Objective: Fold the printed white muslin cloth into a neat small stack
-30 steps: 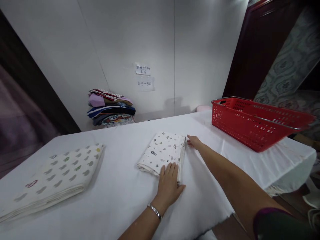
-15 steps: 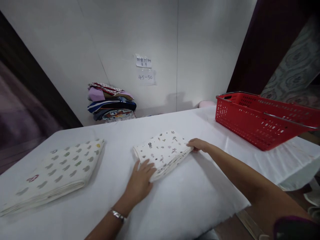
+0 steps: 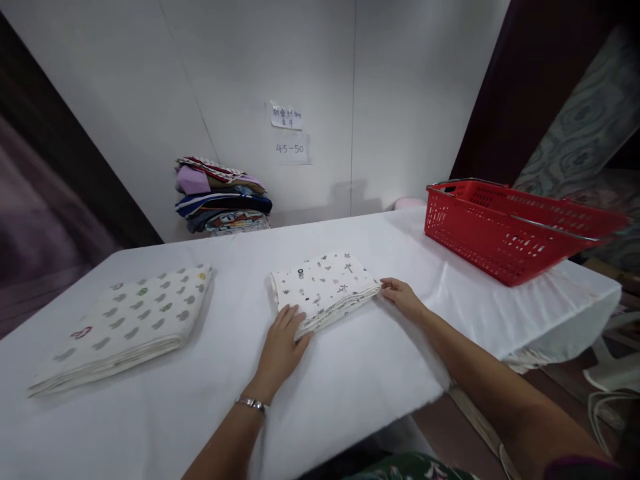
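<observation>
A folded white cloth [image 3: 325,283] with small grey plant and animal prints lies flat on the table in front of me. My left hand [image 3: 281,343] rests at its near left corner, fingers laid over the edge and thumb held apart along the front side. At the right corner is my right hand [image 3: 403,298], its fingers loosely bent with the tips beside the cloth's edge. Left of these lies a larger folded white cloth [image 3: 135,313] with grey, green, yellow and red prints, touched by neither hand.
A white sheet covers the table [image 3: 200,413]. On the right stands a red plastic basket [image 3: 500,233] with metal handles. Against the wall is a stack of folded fabrics [image 3: 223,200], with paper signs [image 3: 291,148] taped nearby.
My right hand has loosened from the cloth's right corner, which now lies flatter. My left hand stays at the near left corner. The view has shifted slightly.
</observation>
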Motion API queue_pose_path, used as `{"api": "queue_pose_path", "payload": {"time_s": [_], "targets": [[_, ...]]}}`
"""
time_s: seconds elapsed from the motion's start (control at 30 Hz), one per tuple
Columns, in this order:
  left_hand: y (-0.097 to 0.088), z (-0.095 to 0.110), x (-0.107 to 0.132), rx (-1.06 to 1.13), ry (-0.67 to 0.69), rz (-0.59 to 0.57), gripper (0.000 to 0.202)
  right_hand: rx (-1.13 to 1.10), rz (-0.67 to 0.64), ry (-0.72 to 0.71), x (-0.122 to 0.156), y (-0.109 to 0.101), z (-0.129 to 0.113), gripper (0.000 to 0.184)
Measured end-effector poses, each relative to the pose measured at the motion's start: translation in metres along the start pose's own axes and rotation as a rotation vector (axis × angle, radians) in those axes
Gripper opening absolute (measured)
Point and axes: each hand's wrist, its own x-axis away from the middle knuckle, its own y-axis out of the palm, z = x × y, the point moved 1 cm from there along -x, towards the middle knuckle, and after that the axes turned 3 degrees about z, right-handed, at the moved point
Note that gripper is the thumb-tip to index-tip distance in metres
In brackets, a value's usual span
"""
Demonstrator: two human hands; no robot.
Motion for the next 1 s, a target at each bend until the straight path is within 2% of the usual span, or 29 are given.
{"api": "queue_pose_path", "payload": {"time_s": [0.2,0.4,0.57,0.77,1.0], "targets": [[0.004,-0.005,0.005,0.048,0.025,0.062,0.034,0.165,0.027,-0.156,0.0,0.01,0.001,0.046],[0.004,-0.004,0.005,0.045,0.02,0.05,0.034,0.106,0.002,-0.109,-0.001,0.015,-0.002,0.044],[0.005,-0.004,0.004,0.053,0.003,0.036,0.033,0.006,-0.014,-0.097,-0.005,0.013,0.005,0.041],[0.006,-0.006,0.003,0.066,0.001,0.029,0.033,0.088,0.022,-0.196,-0.004,0.012,0.009,0.043],[0.008,-0.007,0.002,0.053,0.007,0.026,0.033,0.049,0.018,-0.206,-0.004,0.012,0.013,0.044]]}}
